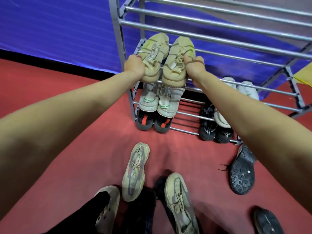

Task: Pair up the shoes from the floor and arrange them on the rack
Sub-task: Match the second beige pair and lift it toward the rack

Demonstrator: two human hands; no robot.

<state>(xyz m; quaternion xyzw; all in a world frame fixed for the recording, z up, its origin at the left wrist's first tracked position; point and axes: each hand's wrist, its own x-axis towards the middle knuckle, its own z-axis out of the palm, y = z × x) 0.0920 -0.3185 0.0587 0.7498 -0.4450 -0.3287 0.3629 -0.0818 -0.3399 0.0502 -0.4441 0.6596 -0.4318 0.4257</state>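
Tan shoes [166, 59] at rack [219, 40] edge, hands gripping

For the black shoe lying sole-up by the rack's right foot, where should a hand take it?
Grip the black shoe across its narrower middle, coming from above. Its treaded sole faces up, so the collar is hidden underneath, and the floor on its left side is open.

A beige sneaker [135, 172] on the red floor [94, 132] bore "CAPAO" (only partly legible) along its heel collar; lettering on the black shoes [215, 130] was unreadable.
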